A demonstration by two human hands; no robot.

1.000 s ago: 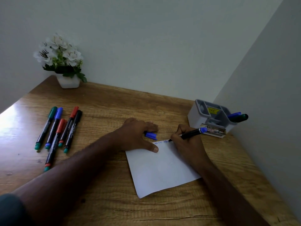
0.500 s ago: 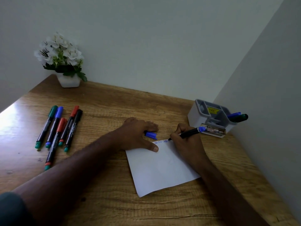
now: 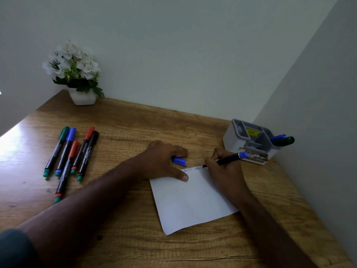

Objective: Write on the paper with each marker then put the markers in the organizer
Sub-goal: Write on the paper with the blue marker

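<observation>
A white sheet of paper lies on the wooden table, with a line of blue letters along its top edge. My right hand grips a black marker with a blue end, its tip touching the paper's top edge. My left hand presses the paper's top left corner with the thumb and holds the blue cap under its fingers. The grey and white organizer stands at the right by the wall, with a blue marker and a green marker lying in it.
Several capped markers in green, blue, red and black lie in a row on the table's left side. A white pot of white flowers stands in the far left corner. Walls close off the back and right.
The marker tip has crept to the right along the paper's top edge, and the blue writing has grown longer. My left hand has stayed put.
</observation>
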